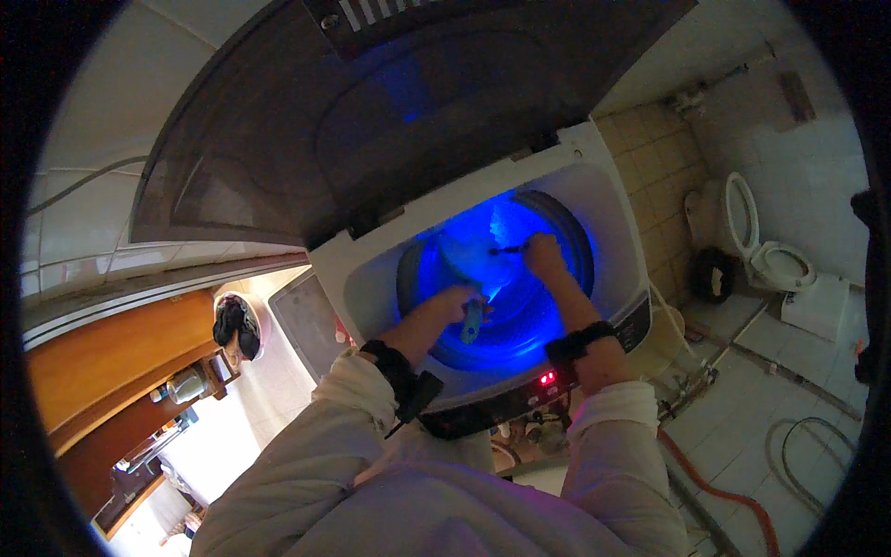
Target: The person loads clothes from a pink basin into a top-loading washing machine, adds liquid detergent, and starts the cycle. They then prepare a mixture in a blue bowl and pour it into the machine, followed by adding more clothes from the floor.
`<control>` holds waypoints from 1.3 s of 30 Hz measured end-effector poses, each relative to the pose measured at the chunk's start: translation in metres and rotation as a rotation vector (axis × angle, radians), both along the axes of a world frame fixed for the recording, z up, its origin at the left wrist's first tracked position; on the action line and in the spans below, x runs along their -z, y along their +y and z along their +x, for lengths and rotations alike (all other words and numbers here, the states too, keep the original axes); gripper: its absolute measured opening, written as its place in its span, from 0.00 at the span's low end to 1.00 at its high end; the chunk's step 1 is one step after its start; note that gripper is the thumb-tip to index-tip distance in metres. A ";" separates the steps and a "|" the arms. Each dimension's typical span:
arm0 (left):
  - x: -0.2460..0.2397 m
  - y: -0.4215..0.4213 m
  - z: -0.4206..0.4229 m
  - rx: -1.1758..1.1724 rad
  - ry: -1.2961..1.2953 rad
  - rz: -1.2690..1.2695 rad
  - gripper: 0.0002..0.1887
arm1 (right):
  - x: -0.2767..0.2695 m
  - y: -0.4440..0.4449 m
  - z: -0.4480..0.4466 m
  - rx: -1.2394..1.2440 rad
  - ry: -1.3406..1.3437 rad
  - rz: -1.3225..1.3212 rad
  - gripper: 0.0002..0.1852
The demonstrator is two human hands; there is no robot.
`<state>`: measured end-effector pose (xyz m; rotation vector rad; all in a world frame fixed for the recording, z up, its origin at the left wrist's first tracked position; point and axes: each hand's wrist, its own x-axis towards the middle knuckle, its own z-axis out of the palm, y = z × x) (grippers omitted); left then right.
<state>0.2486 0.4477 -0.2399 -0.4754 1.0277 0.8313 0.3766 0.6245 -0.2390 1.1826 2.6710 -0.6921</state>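
Before me is a top-loading washing machine (612, 184) with its dark lid (431, 104) raised. Blue light fills the drum (550, 299). My left hand (459, 301) is over the drum's near left part, gripping a teal handle (472, 324) with a hole near its end. Beyond the handle is a pale rounded thing (466, 254); the glare hides whether the two are joined. Inside the drum's right side, my right hand (545, 256) holds a thin dark stick-like thing (514, 248), its tip pointing left at the pale thing. I cannot tell whether they touch.
Red digits glow on the control panel (547, 378) at the machine's near edge. Rightward are a toilet (783, 266), a black bin (713, 275) and an orange hose (724, 484) on the tiled floor. At left stands a basket (261, 324) of dark clothes.
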 end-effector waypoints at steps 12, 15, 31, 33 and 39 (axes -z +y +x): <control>-0.034 0.014 -0.016 -0.247 -0.223 -0.121 0.12 | -0.050 0.005 -0.002 0.077 -0.105 -0.123 0.11; -0.033 0.010 -0.017 -0.247 -0.314 -0.159 0.11 | -0.045 0.006 0.000 0.070 -0.103 -0.125 0.12; -0.006 0.030 0.001 -0.235 -0.235 -0.187 0.11 | -0.040 0.012 0.008 0.099 -0.122 -0.057 0.12; 0.001 0.017 0.006 -0.206 -0.251 -0.074 0.11 | -0.038 0.011 0.008 0.084 -0.111 -0.062 0.12; 0.009 0.014 0.013 -0.095 -0.028 -0.095 0.17 | -0.042 0.006 0.009 0.127 -0.042 -0.025 0.12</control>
